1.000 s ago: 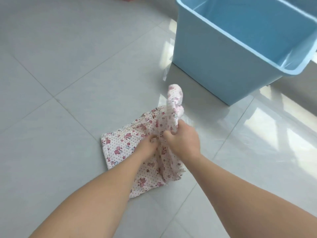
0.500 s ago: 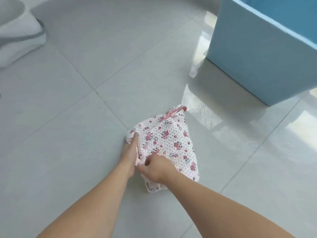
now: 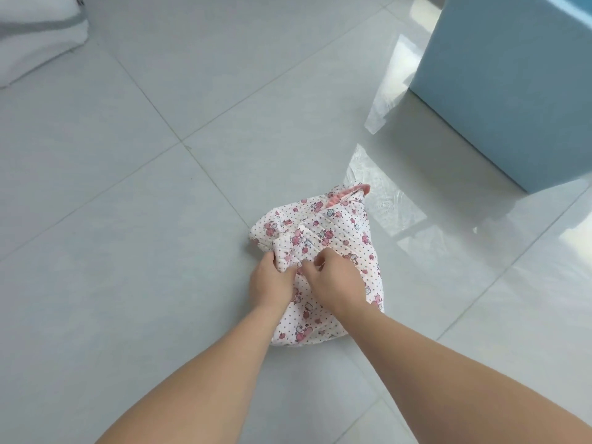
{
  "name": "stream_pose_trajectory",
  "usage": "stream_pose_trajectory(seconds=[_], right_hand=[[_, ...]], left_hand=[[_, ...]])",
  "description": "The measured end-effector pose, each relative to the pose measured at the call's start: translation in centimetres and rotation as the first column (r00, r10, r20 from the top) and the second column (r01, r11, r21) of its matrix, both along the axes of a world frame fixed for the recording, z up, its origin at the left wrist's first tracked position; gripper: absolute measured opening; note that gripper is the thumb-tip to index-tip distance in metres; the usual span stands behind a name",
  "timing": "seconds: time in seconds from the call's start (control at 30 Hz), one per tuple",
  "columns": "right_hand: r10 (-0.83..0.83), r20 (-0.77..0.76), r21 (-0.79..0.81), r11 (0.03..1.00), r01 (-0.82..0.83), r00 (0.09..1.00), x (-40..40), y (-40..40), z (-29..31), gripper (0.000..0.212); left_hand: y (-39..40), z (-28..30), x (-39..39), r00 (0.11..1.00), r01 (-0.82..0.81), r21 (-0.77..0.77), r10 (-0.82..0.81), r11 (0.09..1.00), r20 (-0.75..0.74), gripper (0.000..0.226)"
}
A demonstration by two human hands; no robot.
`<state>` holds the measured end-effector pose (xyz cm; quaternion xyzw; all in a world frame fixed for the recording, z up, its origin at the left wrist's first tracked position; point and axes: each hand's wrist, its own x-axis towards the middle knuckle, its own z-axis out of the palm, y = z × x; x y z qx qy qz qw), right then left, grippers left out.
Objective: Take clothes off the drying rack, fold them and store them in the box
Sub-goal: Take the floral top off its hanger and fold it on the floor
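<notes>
Apparently mid-fold: both the left hand and right hand pinch the garment on the floor near the box; storing remains.

The light blue plastic box is cut off by the top and right edges, its opening out of view. Far left of it, a white padded object is cropped and blurred. Fingertips of both hands are buried in the dotted pink-print white garment.
</notes>
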<state>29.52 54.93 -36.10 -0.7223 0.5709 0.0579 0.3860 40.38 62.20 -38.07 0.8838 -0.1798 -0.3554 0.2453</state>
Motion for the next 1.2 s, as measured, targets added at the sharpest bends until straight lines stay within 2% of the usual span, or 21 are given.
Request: stream_pose_trajectory(seconds=[0.07, 0.13, 0.23, 0.27, 0.33, 0.37, 0.4, 0.47, 0.57, 0.63, 0.7, 0.77, 0.9, 0.93, 0.97, 1.0, 1.03, 1.07, 1.1, 1.13, 1.2], right_hand=[[-0.116, 0.067, 0.004, 0.993, 0.116, 0.991, 0.3, 0.1, 0.1, 0.03], [-0.214, 0.135, -0.016, 0.976, 0.219, 0.967, 0.2, 0.3, 0.4, 0.033], [-0.286, 0.197, -0.036, 0.954, 0.298, 0.938, -0.4, 0.1, 0.5, 0.042], [-0.278, 0.195, -0.04, 0.956, 0.29, 0.941, -0.5, 0.2, 0.4, 0.044], [-0.2, 0.148, -0.058, 0.976, 0.211, 0.968, -0.8, 0.1, -0.1, 0.043], [-0.146, 0.115, -0.057, 0.987, 0.153, 0.983, -0.8, 0.1, -0.3, 0.04], [-0.095, 0.088, -0.05, 0.994, 0.099, 0.992, -0.7, 0.1, -0.5, 0.037], [-0.025, 0.05, -0.027, 0.999, 0.027, 0.998, -0.7, -0.1, -0.8, 0.036], [0.016, 0.008, -0.003, 1.0, -0.016, 1.0, -0.7, 0.0, -1.2, 0.048], [-0.018, 0.001, 0.008, 1.0, 0.018, 1.0, -0.7, 0.2, -1.4, 0.062], [-0.087, 0.017, 0.018, 0.996, 0.086, 0.996, -0.6, 0.3, -1.4, 0.072], [-0.098, 0.038, -0.022, 0.995, 0.099, 0.995, -0.4, 0.5, -0.8, 0.066], [-0.014, 0.094, -0.113, 0.993, 0.024, 0.995, 0.8, 0.6, 0.4, 0.042], [0.059, 0.084, -0.129, 0.99, -0.048, 0.995, 0.8, 0.5, 0.2, 0.041], [0.178, 0.032, -0.152, 0.973, -0.171, 0.983, 0.5, 0.5, -0.1, 0.04], [0.303, -0.034, -0.17, 0.937, -0.304, 0.952, 0.0, 0.6, -0.6, 0.039], [0.393, -0.069, -0.173, 0.901, -0.399, 0.917, -0.7, 0.6, -1.4, 0.037], [0.445, -0.066, -0.177, 0.875, -0.45, 0.893, -1.6, 0.7, -2.2, 0.035], [0.463, -0.029, -0.189, 0.868, -0.46, 0.886, -2.3, 0.8, -2.8, 0.033], [0.453, 0.033, -0.191, 0.878, -0.439, 0.891, -2.9, 1.0, -3.3, 0.034], [0.293, 0.172, -0.083, 0.956, -0.282, 0.941, -3.2, 1.0, -3.2, 0.035]], left_hand=[[-0.2, 0.4, -0.3, 0.998, -0.047, -0.135, 0.053, 0.99, 0.035, 0.01], [-0.4, 0.7, -0.9, 0.995, -0.103, -0.265, 0.102, 0.959, -0.02, 0.011], [-0.9, 0.6, -1.5, 0.945, -0.263, -0.367, 0.162, 0.892, -0.283, 0.017], [-0.9, 0.5, -1.7, 0.884, -0.357, -0.337, 0.199, 0.871, -0.422, 0.021], [-0.7, 0.2, -1.8, 0.655, -0.559, -0.163, 0.312, 0.813, -0.688, 0.021], [-0.5, 0.1, -1.7, 0.562, -0.599, -0.061, 0.364, 0.799, -0.743, 0.021], [-0.5, -0.1, -1.5, 0.516, -0.602, 0.016, 0.403, 0.799, -0.756, 0.023], [-0.8, -0.5, -1.2, 0.491, -0.595, 0.09, 0.45, 0.799, -0.746, 0.029], [-1.3, -1.0, -1.4, 0.545, -0.559, 0.097, 0.453, 0.824, -0.705, 0.027], [-1.4, -1.0, -1.6, 0.559, -0.542, 0.082, 0.432, 0.836, -0.708, 0.031], [-1.4, -0.1, -2.1, 0.516, -0.551, 0.069, 0.405, 0.831, -0.755, 0.029], [-0.8, 0.4, -2.4, 0.466, -0.561, 0.062, 0.377, 0.825, -0.8, 0.027], [1.0, -1.2, -2.4, 0.332, -0.569, 0.156, 0.399, 0.807, -0.855, 0.028], [1.3, -2.0, -2.4, 0.354, -0.57, 0.169, 0.427, 0.804, -0.832, 0.029], [1.6, -3.0, -2.5, 0.455, -0.558, 0.144, 0.446, 0.817, -0.771, 0.027], [2.0, -3.7, -2.7, 0.624, -0.513, 0.104, 0.454, 0.852, -0.636, 0.023], [2.2, -4.1, -2.9, 0.8, -0.446, 0.077, 0.436, 0.891, -0.411, 0.019], [2.3, -4.3, -2.9, 0.887, -0.417, 0.042, 0.417, 0.908, -0.196, 0.017], [2.2, -3.8, -2.9, 0.912, -0.409, -0.042, 0.406, 0.912, -0.053, 0.023], [2.0, -3.2, -3.1, 0.926, -0.368, -0.154, 0.377, 0.917, 0.03, 0.03], [1.3, -2.2, -3.4, 0.967, -0.179, -0.324, 0.227, 0.929, 0.117, 0.029]])
